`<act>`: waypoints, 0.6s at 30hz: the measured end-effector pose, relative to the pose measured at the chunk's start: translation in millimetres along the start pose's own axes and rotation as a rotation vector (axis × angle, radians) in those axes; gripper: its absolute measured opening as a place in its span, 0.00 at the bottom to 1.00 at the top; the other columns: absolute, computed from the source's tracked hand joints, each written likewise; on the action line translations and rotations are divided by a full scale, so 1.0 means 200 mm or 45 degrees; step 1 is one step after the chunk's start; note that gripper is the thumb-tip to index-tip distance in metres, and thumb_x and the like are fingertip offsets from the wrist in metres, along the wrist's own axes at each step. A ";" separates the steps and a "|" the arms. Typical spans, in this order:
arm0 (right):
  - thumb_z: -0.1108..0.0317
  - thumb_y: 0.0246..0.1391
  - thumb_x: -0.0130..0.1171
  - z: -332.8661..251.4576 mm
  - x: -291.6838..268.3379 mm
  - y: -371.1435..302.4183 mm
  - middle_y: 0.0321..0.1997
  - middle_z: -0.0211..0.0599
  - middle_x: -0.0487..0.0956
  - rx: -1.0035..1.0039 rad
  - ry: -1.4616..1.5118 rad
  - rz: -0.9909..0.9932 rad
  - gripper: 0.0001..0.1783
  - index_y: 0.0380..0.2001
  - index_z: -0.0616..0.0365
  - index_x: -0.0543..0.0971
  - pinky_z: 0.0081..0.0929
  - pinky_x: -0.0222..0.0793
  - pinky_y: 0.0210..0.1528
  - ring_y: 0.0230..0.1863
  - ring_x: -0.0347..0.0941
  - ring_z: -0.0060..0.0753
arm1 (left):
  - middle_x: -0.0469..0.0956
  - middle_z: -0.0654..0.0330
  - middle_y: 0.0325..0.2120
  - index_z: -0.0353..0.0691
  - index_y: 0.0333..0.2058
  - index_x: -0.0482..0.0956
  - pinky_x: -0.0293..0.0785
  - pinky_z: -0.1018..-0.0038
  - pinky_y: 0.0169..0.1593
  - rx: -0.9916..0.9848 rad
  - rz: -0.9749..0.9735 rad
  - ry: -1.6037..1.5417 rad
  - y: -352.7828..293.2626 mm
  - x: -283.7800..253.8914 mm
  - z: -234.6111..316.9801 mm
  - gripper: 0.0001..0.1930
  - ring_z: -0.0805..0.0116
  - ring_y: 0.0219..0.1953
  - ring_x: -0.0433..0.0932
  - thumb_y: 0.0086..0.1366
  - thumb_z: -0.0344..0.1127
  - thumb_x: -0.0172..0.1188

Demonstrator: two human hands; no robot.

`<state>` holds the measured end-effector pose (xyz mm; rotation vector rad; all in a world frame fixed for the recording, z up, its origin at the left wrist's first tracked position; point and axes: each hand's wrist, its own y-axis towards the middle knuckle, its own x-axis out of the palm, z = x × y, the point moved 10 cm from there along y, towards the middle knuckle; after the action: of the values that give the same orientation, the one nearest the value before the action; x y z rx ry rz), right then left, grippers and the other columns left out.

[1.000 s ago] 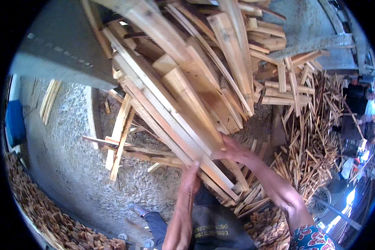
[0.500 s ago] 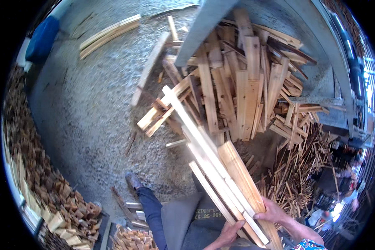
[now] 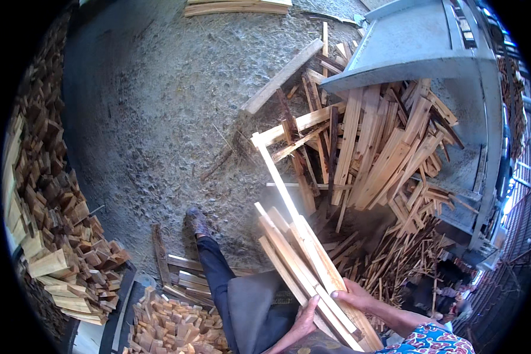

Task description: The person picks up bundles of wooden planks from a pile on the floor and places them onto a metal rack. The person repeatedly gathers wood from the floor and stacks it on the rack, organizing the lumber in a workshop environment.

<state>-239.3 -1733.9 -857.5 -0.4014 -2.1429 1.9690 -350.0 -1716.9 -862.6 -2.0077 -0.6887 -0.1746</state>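
Several light wooden strips [image 3: 304, 268] of uneven length lie side by side across my lap, slanting away toward the upper left. My left hand [image 3: 304, 317] is wrapped round their left side near the lower end, thumb on top. On the right side, my right hand [image 3: 352, 295] grips the same bundle, its thumb over a wider board [image 3: 324, 259]. One long thin strip [image 3: 276, 177] sticks out well beyond the others. A dark apron [image 3: 253, 307] covers my lap under the wood. The undersides of the fingers are hidden by the strips.
Beyond the bundle, a heap of boards [image 3: 383, 141] leans under a grey metal frame [image 3: 407, 74]. Thin offcuts [image 3: 383, 277] are piled to the right. Stacked wood blocks [image 3: 71, 224] line the left, with more short blocks [image 3: 174, 324] near my leg. A loose plank [image 3: 283, 76] lies on the rough floor [image 3: 159, 118].
The view has turned leftward, so the heap and metal frame appear farther right. Both hands keep hold of the wooden strips, and the strips' far ends have shifted against each other.
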 end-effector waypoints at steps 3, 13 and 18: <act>0.46 0.42 0.56 -0.18 0.08 -0.06 0.46 0.50 0.70 -0.032 -0.044 -0.066 0.41 0.51 0.67 0.61 0.32 0.59 0.52 0.49 0.65 0.38 | 0.62 0.57 0.50 0.43 0.56 0.54 0.63 0.65 0.54 0.067 -0.072 -0.078 -0.08 0.02 0.04 0.30 0.64 0.52 0.64 0.59 0.42 0.55; 0.46 0.43 0.57 -0.27 0.19 0.04 0.49 0.47 0.67 -0.007 -0.069 -0.207 0.42 0.52 0.68 0.59 0.31 0.58 0.53 0.51 0.61 0.34 | 0.65 0.57 0.48 0.39 0.53 0.61 0.65 0.67 0.51 0.209 0.076 0.093 -0.16 -0.01 0.22 0.31 0.67 0.50 0.65 0.56 0.49 0.57; 0.45 0.42 0.57 -0.07 0.16 0.08 0.49 0.46 0.67 0.272 0.016 -0.173 0.43 0.53 0.67 0.60 0.31 0.60 0.52 0.51 0.63 0.34 | 0.65 0.56 0.48 0.38 0.53 0.61 0.67 0.67 0.49 0.087 0.134 -0.041 -0.05 -0.09 0.12 0.32 0.66 0.49 0.66 0.55 0.49 0.59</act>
<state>-264.1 -1709.5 -872.6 -0.2246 -1.8728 2.0826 -374.5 -1701.1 -874.7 -1.9792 -0.5995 -0.0557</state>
